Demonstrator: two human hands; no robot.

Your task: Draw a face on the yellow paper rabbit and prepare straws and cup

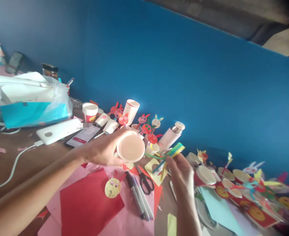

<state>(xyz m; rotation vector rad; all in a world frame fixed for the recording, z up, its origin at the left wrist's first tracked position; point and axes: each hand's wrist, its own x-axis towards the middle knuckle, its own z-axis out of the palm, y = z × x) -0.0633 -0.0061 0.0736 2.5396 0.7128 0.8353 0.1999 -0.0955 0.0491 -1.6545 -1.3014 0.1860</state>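
My left hand point(107, 147) is wrapped round a white paper cup point(131, 148), its round end facing the camera. To the right, my right hand point(180, 168) pinches a bundle of coloured strips point(173, 151) in green, blue and yellow. Some strips point left toward the cup. Below the hands lie black-handled scissors point(146, 183), several markers point(139, 196) and a yellow round paper face point(112, 187) with red ears, on red paper point(87, 203) and pink sheets.
Paper cups and animal-face cutouts stand behind the hands, beside a pink thermos point(170, 136). A phone point(84, 136), white power bank point(59, 131) and plastic bag point(31, 98) are at left. Decorated cups point(205, 176) crowd the right. A blue wall point(183, 72) rises behind.
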